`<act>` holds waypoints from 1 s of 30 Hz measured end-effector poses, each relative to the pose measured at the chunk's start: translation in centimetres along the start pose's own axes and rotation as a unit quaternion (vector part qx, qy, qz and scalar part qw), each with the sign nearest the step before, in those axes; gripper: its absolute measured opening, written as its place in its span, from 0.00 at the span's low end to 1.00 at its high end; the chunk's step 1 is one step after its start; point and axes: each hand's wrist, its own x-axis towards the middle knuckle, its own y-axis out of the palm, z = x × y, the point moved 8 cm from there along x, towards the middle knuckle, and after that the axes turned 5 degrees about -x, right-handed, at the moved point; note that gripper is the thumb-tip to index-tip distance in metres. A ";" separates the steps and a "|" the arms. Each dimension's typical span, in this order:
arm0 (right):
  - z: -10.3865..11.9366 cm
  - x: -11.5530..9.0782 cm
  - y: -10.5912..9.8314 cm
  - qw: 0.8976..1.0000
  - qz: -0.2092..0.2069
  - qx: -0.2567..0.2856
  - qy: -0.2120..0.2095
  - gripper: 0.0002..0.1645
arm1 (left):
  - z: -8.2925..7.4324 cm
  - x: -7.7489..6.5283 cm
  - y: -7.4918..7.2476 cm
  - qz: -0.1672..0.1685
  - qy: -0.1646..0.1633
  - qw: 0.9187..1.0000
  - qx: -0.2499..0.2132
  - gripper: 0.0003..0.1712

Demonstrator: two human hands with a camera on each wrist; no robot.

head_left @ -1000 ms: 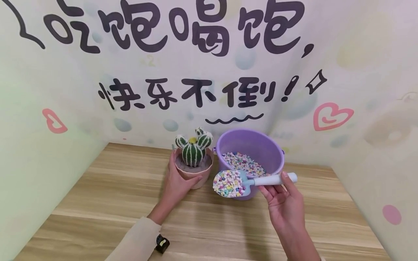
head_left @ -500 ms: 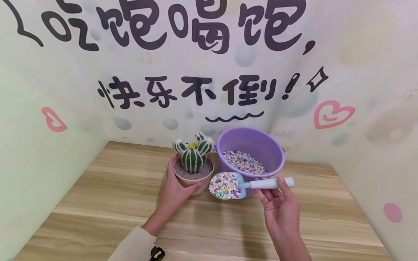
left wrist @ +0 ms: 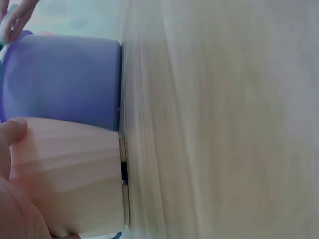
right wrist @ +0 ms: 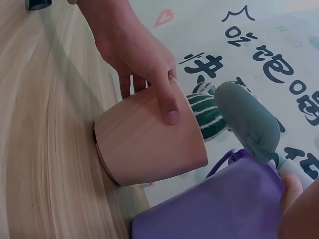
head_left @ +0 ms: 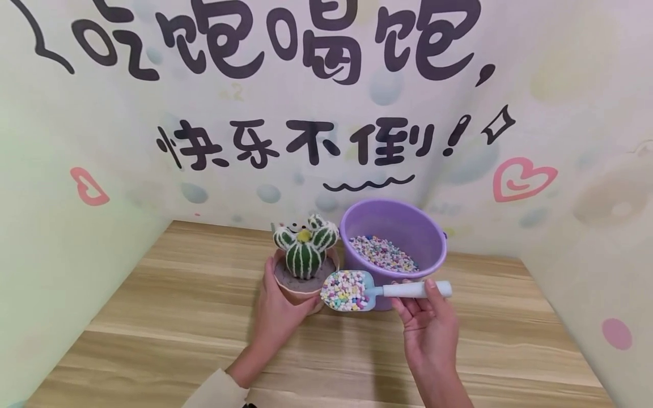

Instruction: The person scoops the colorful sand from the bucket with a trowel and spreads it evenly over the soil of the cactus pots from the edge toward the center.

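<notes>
My left hand (head_left: 279, 314) grips a peach-coloured flowerpot (right wrist: 139, 137) from the left, its thumb lying along the near side below the rim. A green, white-striped cactus (head_left: 304, 259) with a yellow tip stands in grey soil inside it. In my right hand (head_left: 431, 334), thumb and fingers hold a light blue scoop (head_left: 403, 290) by its pale handle. Small multicoloured pebbles (head_left: 346, 290) fill the scoop's blade, which is level, its tip right at the pot's right rim in the head view. The right wrist view shows the blade's underside beside the cactus.
Just right of the pot, a purple bucket (head_left: 408, 221) stands against the back wall, with more coloured pebbles (head_left: 382, 253) at its bottom. The wood-grain table (head_left: 168, 289) spreads to both sides and toward me. Printed wall cloth (head_left: 245, 192) encloses the back and sides.
The loaded scoop has moved left and slightly down, from in front of the bucket to the pot's rim. The pot and left hand have shifted toward me.
</notes>
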 end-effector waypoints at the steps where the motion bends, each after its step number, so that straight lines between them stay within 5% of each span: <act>1: -0.1 0.0 -0.1 1.000 -0.006 -0.004 -0.001 0.17 | 0.0 -0.1 0.1 -0.003 -0.003 1.000 0.000 0.72; 20: -0.9 0.1 -0.5 0.998 -0.043 0.000 -0.036 0.14 | -0.6 -2.4 0.5 -0.057 -0.055 0.997 0.000 0.76; 30: -1.0 0.2 -0.4 0.997 -0.040 0.014 -0.058 0.11 | -0.6 -2.8 0.5 -0.020 -0.074 0.997 -0.014 0.78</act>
